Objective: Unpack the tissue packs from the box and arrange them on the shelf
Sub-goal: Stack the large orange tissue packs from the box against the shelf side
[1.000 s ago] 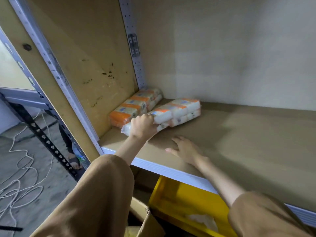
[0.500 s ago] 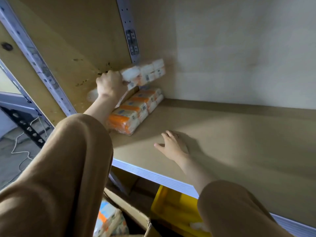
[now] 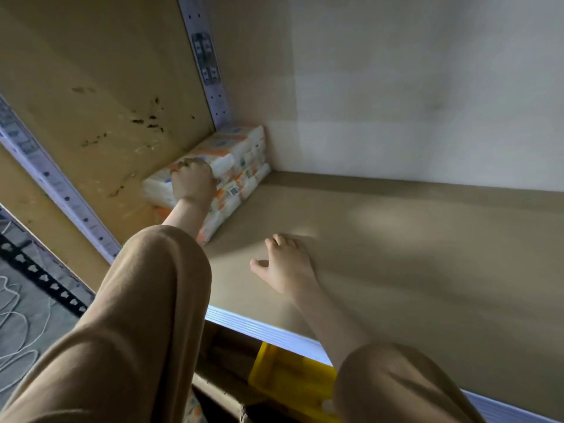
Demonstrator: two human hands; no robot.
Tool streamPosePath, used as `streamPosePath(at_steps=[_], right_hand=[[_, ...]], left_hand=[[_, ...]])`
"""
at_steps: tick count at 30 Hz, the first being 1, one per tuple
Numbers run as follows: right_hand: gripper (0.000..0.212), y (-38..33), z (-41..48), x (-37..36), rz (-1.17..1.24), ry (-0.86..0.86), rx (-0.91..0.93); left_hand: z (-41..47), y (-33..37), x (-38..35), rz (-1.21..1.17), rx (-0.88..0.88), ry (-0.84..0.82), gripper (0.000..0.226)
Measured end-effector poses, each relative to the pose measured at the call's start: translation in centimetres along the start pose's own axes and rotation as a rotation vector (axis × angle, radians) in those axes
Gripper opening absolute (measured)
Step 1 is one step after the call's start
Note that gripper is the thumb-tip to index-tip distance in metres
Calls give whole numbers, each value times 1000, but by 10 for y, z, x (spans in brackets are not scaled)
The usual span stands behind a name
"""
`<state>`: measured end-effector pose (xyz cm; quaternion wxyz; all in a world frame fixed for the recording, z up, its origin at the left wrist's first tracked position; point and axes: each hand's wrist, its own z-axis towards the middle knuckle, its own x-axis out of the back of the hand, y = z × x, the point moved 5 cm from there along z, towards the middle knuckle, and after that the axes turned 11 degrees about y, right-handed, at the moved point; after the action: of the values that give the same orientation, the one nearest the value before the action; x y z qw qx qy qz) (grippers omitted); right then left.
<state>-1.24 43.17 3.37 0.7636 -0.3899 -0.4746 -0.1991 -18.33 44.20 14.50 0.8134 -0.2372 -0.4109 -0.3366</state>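
Two white-and-orange tissue packs are stacked in the far left corner of the brown shelf [image 3: 396, 239], against its side panel. My left hand [image 3: 193, 182] grips the near end of the upper tissue pack [image 3: 232, 148], which lies on the lower tissue pack [image 3: 227, 203]. My right hand [image 3: 287, 265] rests flat on the shelf board with fingers spread, a little to the right of the stack. Part of the cardboard box [image 3: 219, 389] shows below the shelf edge.
A perforated metal upright [image 3: 207, 65] stands in the back corner and another [image 3: 55, 184] at the front left. A yellow bin [image 3: 293, 389] sits under the shelf. White cables [image 3: 18, 331] lie on the floor at left.
My left hand lifted the second tissue pack off the shelf board and set it down on top of the first pack. My right hand stayed flat on the shelf.
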Motion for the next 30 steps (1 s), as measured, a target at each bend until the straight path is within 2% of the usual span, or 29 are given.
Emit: streamPosePath(at_steps=[6, 11, 13, 16, 21, 24, 30], right_hand=[[53, 0, 1, -1, -11, 36, 7], [53, 1, 1, 2, 3, 15, 13], [52, 0, 0, 4, -3, 4, 12], [46, -2, -3, 6, 1, 1, 5], [39, -12, -26, 12, 57, -34, 17], [35, -34, -53, 8, 155, -50, 67], [34, -92, -124, 6, 281, -25, 284]], left_hand=[[6, -7, -10, 86, -51, -63, 75], [4, -10, -3, -48, 10, -205, 91], [-1, -15, 5, -130, 26, -228, 81], [-26, -22, 30, -200, -20, -141, 54], [-100, -40, 66, -229, -97, -31, 38], [-152, -57, 68, -229, -118, -103, 33], [-253, -104, 62, -207, 7, -296, 29]])
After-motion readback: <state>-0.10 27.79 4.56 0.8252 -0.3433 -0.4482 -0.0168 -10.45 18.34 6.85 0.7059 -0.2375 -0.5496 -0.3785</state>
